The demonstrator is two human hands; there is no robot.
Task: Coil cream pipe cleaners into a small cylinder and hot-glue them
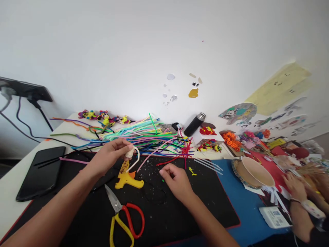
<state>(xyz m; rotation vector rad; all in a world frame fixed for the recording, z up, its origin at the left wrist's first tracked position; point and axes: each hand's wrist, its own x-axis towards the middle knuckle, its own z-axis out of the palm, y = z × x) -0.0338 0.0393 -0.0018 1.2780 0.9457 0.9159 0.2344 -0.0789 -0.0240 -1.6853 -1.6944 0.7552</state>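
Observation:
Between the thumb and fingers of my left hand (118,150) is a small cream-white coiled piece (129,153), from which a white pipe cleaner (138,157) curves down. Just beneath it, a yellow glue gun (130,180) lies on the black mat (164,226). My right hand (176,178) hovers over the mat with its fingers curled and pinched; whether anything small is between them is hidden. Scissors (123,212) with red and yellow handles rest nearer to me, blades apart. Behind my hands lies a pile of colourful pipe cleaners (138,132).
A phone (41,173) lies at left. A black flask (195,124) leans near the wall beside small colourful figures (209,145). At right are stacked bowls (258,171), a white box (275,217) and another person's hands (295,187).

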